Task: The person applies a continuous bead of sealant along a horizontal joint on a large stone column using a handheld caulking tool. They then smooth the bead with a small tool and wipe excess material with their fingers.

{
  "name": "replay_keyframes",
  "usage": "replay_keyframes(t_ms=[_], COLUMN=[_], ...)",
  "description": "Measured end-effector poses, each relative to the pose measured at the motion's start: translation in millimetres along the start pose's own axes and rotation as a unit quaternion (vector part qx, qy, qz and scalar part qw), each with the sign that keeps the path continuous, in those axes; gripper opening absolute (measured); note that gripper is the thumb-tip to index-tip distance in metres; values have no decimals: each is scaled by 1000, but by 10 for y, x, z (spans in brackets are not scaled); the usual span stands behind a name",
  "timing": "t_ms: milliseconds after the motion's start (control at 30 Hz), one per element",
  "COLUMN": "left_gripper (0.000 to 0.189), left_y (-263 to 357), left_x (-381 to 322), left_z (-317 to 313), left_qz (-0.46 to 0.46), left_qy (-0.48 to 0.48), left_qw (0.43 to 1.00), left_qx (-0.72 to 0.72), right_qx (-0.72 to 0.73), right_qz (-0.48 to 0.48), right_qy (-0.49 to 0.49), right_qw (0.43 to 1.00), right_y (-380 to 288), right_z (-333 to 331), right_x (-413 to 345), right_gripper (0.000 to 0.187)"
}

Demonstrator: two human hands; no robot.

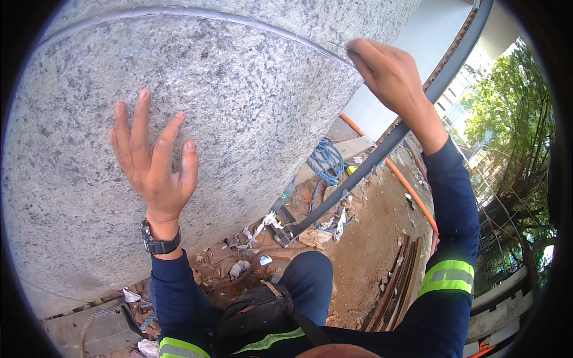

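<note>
Before me stands a large speckled grey granite panel (250, 98). A smooth grey sealant joint (210, 14) runs across it near the top of the view. My right hand (387, 71) is at the joint's right end, by the panel's corner, and pinches a thin tool (341, 45) seen nearly edge-on. The fingers hide most of that tool. My left hand (156, 156), with a black watch (159, 239) on its wrist, is spread over the panel and holds nothing. Whether its palm touches the stone cannot be told.
A dark metal pole (358, 176) slants up past my right arm. Coiled blue rope (327, 161), a plastic bottle (288, 190) and scraps lie at the panel's foot. An orange pipe (409, 190) and rusty metal bars (396, 286) lie to the right. A black bag (257, 315) hangs at my front.
</note>
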State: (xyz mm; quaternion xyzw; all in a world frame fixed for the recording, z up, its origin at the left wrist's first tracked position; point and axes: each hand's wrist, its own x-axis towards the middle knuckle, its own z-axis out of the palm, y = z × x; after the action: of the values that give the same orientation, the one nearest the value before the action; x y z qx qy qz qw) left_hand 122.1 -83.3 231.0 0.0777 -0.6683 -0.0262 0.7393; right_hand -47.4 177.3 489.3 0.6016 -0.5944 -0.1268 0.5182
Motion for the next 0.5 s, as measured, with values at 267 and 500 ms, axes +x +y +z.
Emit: replay_keyframes(t_ms=[267, 500], left_gripper=[32, 27], left_y=[-23, 3], left_x=[-15, -8], left_z=[-6, 28], left_qz=[17, 2], left_qy=[-11, 6], left_qw=[1000, 1000], left_qx=[3, 0], right_qx=[21, 12], right_qz=[-55, -66], right_qy=[51, 42], right_qw=[997, 997], right_y=[-384, -371], right_z=[76, 104], right_x=[567, 656], right_gripper=[14, 12])
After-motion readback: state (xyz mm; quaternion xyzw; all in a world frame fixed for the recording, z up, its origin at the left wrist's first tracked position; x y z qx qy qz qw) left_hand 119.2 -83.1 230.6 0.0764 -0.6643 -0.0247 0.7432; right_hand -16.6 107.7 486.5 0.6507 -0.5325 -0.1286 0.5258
